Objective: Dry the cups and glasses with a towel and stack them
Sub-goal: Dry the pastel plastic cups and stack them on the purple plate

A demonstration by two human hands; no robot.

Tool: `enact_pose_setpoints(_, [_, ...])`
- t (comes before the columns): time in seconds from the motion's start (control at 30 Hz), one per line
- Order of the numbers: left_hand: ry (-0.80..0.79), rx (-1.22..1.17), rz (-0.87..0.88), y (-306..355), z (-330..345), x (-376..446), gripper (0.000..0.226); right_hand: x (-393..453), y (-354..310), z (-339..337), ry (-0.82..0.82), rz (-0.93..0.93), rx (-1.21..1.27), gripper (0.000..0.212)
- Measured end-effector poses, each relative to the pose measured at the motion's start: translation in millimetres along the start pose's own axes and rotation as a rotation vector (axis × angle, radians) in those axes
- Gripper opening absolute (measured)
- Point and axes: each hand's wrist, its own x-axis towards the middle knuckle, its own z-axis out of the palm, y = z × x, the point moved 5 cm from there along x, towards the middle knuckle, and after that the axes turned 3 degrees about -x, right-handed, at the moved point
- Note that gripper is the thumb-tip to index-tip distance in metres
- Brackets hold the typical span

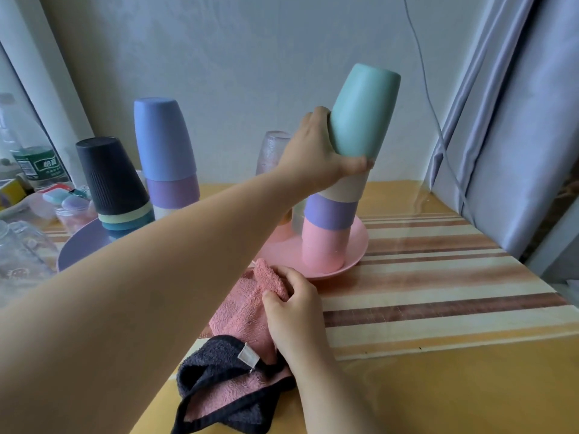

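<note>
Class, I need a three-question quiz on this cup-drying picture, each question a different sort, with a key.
1. True or false: the left hand grips the teal cup.
2. What does the right hand hold? A the pink towel; B a glass; C a bottle.
3. Fill in: the tilted stack stands on the ____ plate.

Key: 1 true; 2 A; 3 pink.
</note>
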Motion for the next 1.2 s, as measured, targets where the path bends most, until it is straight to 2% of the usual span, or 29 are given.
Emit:
enact_pose_setpoints(0.2, [0.036, 0.023, 0.031, -0.8, -3.4, 4.3, 0.066, 0.7, 2.0, 3.0, -0.001, -0.005, -0.021, 0.034])
enact_pose_setpoints(0.5, [-0.022, -0.337, -0.161, -9.4, 6.5, 8.3, 0.058, 1.4, 3.4, 5.2, 0.015, -0.009, -0.024, 0.031])
enact_pose_setpoints(0.63, [-0.041, -0.462, -0.159, -6.1, 9.3, 9.2, 0.069, 2.0, 2.8, 5.3, 0.004, -0.009, -0.019, 0.032])
enact_pose_setpoints(0.97, [0.048, -0.650, -0.160, 6.5, 1.1, 12.4, 0.070, 0.8, 0.5, 5.3, -0.003, -0.006, -0.032, 0.032])
enact_pose_setpoints(1.2, [0.116, -0.721, -0.167, 15.7, -17.0, 8.1, 0.047, -0.1, 0.0, 4.4, -0.001, -0.001, -0.050, 0.032])
